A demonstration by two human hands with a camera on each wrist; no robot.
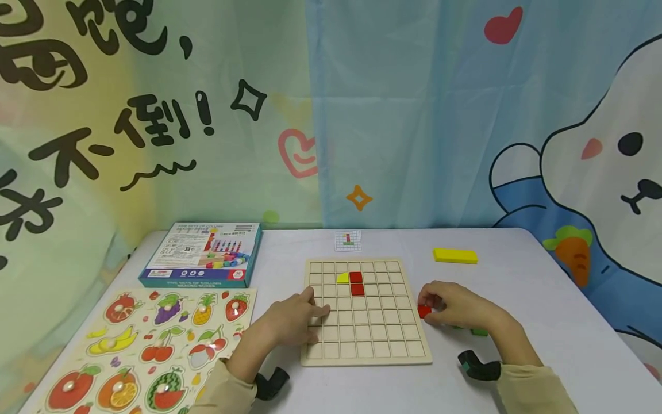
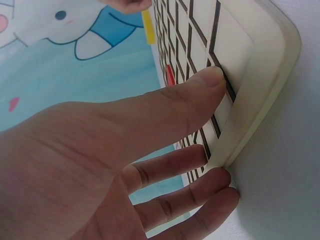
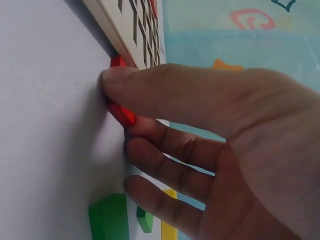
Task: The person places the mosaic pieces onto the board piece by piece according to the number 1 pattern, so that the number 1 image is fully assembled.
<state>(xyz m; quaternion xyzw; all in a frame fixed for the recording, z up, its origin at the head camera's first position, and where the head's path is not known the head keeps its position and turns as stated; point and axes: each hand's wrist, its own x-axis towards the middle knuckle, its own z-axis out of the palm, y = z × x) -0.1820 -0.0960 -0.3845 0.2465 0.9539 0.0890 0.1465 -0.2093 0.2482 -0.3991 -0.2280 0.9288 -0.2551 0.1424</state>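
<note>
We see a white table carrying everything, with a cartoon curtain hanging behind it. At the near left lies a fruit puzzle board, and behind it a blue toy box. In the middle sits the wooden grid board, with two red tiles and a yellow piece set in its upper squares. A small pattern card lies just past the board's far edge, and a yellow block rests well off to the right.

Our left hand rests on the board's left edge, its grip released: the thumb lies flat on the grid and the fingers lie straight against the rim, as the left wrist view shows. Our right hand sits just beside the board's right edge, its grip grasping a red piece between thumb and fingers, down on the table. Green pieces lie under that hand.
</note>
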